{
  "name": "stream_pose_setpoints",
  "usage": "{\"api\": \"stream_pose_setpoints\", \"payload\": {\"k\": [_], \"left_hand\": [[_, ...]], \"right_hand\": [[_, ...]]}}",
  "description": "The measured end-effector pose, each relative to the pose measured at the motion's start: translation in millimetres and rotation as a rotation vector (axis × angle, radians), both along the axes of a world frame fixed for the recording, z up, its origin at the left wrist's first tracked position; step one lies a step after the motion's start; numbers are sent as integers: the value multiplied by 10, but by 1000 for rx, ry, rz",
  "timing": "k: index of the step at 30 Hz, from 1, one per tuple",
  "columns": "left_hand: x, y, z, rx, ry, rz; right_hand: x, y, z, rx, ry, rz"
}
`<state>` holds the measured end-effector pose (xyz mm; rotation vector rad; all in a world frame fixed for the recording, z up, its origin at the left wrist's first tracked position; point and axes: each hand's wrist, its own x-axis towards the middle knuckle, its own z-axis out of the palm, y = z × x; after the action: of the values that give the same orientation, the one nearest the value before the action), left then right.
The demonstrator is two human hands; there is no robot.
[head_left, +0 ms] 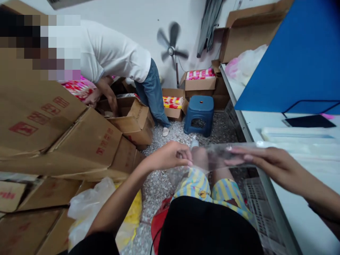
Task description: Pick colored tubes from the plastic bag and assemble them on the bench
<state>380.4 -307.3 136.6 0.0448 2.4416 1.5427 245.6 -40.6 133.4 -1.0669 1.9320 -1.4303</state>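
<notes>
My left hand (170,156) pinches the left edge of a clear plastic bag (212,157), fingers closed on it. At the bag's right side, my right hand (255,159) holds it with thumb under and fingers laid along the top. The bag hangs stretched between both hands above my knees, which are in striped yellow and blue shorts (209,187). Nothing shows inside the bag.
A white table (305,219) with stacked clear sleeves (297,136), a dark tablet (308,121) and a blue panel (292,60) lies to the right. Cardboard boxes (66,138) pile up at left. A person in a white shirt (111,53) bends over an open box (132,118). Blue stool (199,113) and fan (172,49) stand behind.
</notes>
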Motion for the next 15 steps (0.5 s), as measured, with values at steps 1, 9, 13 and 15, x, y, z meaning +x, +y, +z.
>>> {"api": "stream_pose_setpoints", "payload": {"k": [1,9,13,15], "left_hand": [[39,10,34,18,1,56],[174,129,34,186,151,469],[179,257,-36,224,212,581],[186,343,-56,196,245,599]], "right_hand": [[-18,68,-3,42,-30,-1],[153,481,-283,-11,-217,-39],[247,625,-392,-30,-285,-111],[294,679,-408,-19,-296,-177]]}}
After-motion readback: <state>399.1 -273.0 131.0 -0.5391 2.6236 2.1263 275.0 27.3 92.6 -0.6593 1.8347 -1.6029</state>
